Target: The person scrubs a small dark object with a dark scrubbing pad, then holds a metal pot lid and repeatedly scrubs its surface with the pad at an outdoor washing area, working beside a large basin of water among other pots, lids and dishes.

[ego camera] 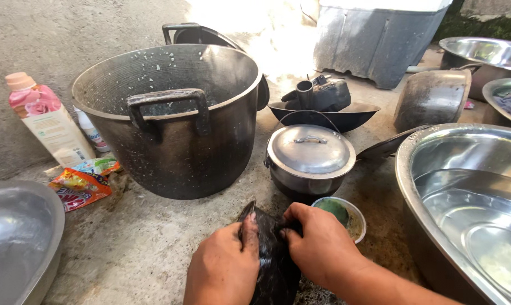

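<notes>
1. Left hand (224, 268) and right hand (320, 243): each grip closed on a black soot-covered piece (272, 257) held between them, low at 6 o'clock.
2. Piece's long axis runs roughly 12 to 6; both hands equally near.
3. Small bowl (354, 217), just beside the right hand at 2 o'clock, holds a green pad.
4. Large blackened pot (176, 147) at 11 o'clock: no contents visible.
5. Lidded pot (309, 152) at 12 o'clock: contents hidden.

We saw a big sooty pot (171, 121) on the concrete, a lidded pot (309, 161) beside it, and a kettle (320, 95) resting in a wok (323, 116) behind. A pink-capped bottle (46, 118) and sachets (83, 183) lay left; a steel basin (464, 197) sat right.
</notes>
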